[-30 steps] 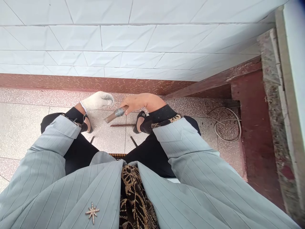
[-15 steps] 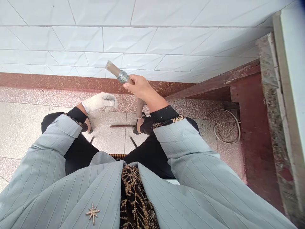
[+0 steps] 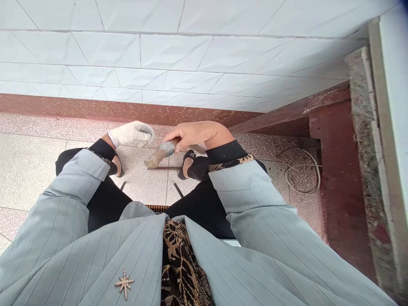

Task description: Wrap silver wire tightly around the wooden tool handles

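My left hand (image 3: 131, 134), in a white knit glove, is closed with its fingertips pinched together above the floor. A small beige bit shows at the fingertips, too small to name. My bare right hand (image 3: 194, 135) is wrapped round a wire-bound wooden stick (image 3: 157, 157), slightly blurred. Silvery wire is wound round the stick just ahead of my fingers. Its blunt, worn end points down and left, below my gloved hand and apart from it. A pale brownish shape (image 3: 199, 148) shows under my right wrist; whether it belongs to the stick I cannot tell.
A thin dark bar (image 3: 164, 168) lies on the speckled floor between my shoes. Ahead stands a white tiled wall (image 3: 172, 51) with a reddish base strip. On the right are a coiled pale cable (image 3: 318, 176) and a dark red wooden frame (image 3: 341, 178).
My right hand has come down and swung the stick's free end from up against the wall to low over the floor. My left hand has barely moved.
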A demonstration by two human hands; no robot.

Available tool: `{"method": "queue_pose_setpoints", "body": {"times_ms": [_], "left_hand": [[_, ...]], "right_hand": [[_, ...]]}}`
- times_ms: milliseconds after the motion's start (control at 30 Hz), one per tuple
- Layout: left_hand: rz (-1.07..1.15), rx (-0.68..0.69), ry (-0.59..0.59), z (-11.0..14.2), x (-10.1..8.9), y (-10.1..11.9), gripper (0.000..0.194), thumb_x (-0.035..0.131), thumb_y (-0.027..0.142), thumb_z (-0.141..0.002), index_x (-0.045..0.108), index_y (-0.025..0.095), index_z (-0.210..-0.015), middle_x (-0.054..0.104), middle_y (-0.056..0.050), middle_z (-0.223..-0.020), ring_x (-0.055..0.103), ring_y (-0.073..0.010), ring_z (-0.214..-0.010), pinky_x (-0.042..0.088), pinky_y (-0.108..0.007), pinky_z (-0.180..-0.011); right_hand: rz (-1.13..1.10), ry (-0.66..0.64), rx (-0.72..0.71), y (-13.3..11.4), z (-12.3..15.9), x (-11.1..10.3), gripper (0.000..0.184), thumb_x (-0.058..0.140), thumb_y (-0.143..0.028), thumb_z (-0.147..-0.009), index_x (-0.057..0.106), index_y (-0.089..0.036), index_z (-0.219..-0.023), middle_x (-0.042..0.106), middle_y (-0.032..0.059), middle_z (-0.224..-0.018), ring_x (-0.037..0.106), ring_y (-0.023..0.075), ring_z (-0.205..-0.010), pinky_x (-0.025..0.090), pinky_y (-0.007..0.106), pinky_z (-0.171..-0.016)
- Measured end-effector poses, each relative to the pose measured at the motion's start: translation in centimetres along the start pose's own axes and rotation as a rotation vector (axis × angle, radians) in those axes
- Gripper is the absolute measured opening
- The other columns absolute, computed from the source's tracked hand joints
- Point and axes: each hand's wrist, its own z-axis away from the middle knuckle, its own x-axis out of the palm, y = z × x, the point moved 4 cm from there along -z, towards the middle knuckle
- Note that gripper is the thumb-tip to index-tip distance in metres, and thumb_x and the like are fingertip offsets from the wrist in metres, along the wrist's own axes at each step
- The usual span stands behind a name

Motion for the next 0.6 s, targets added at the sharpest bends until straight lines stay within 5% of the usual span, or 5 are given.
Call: {"method": "queue_pose_setpoints", "body": {"times_ms": [133, 233, 333, 467, 600], "left_hand": [[0.003, 0.025, -0.031, 0.0, 0.3, 0.5, 0.018, 0.079, 0.031, -0.084, 0.076, 0.013, -0.082, 0.065, -0.004, -0.06, 0.055, -0.0117, -0.051, 0.046, -0.024, -0.054], [-0.042, 0.026, 0.015, 0.1, 0.6, 0.9, 0.021, 0.079, 0.033, -0.085, 0.075, 0.012, -0.085, 0.064, -0.003, -0.062, 0.053, -0.0094, -0.05, 0.042, -0.022, -0.051], [-0.125, 0.003, 0.022, 0.1, 1.2, 1.4, 0.018, 0.076, 0.03, -0.087, 0.073, 0.012, -0.086, 0.06, 0.0, -0.059, 0.048, -0.0079, -0.049, 0.038, -0.02, -0.05], [-0.252, -0.097, 0.02, -0.2, 1.6, 1.0, 0.011, 0.07, 0.023, -0.085, 0.071, 0.014, -0.08, 0.058, 0.001, -0.06, 0.049, -0.0084, -0.05, 0.035, -0.021, -0.05], [-0.299, -0.195, -0.097, -1.0, 2.3, -0.5, 0.006, 0.072, 0.02, -0.076, 0.073, 0.015, -0.073, 0.061, -0.001, -0.061, 0.05, -0.0097, -0.052, 0.036, -0.023, -0.051]], "right_hand": [[-0.25, 0.479, -0.083, 0.0, 0.6, -2.1, 0.016, 0.078, -0.029, -0.082, 0.07, -0.017, -0.09, 0.066, -0.0011, -0.079, 0.055, 0.0113, -0.07, 0.045, 0.024, -0.067], [-0.277, 0.755, 0.041, 1.0, -0.5, -2.0, 0.01, 0.067, -0.025, -0.091, 0.067, -0.016, -0.094, 0.066, 0.0017, -0.083, 0.055, 0.0119, -0.069, 0.047, 0.026, -0.068], [-0.037, 0.879, 0.252, 1.2, -1.5, -1.8, 0.019, 0.061, -0.02, -0.093, 0.068, -0.016, -0.111, 0.07, 0.0052, -0.092, 0.06, 0.0161, -0.077, 0.049, 0.03, -0.073], [0.501, 0.617, 0.534, 0.8, -2.1, -1.0, 0.024, 0.065, -0.012, -0.089, 0.074, -0.015, -0.111, 0.074, 0.012, -0.105, 0.066, 0.0251, -0.096, 0.047, 0.037, -0.083], [0.55, 0.225, 0.543, 1.8, -2.3, 1.0, 0.015, 0.077, -0.006, -0.075, 0.077, -0.02, -0.081, 0.074, 0.0053, -0.082, 0.065, 0.0209, -0.079, 0.043, 0.033, -0.074]]}}
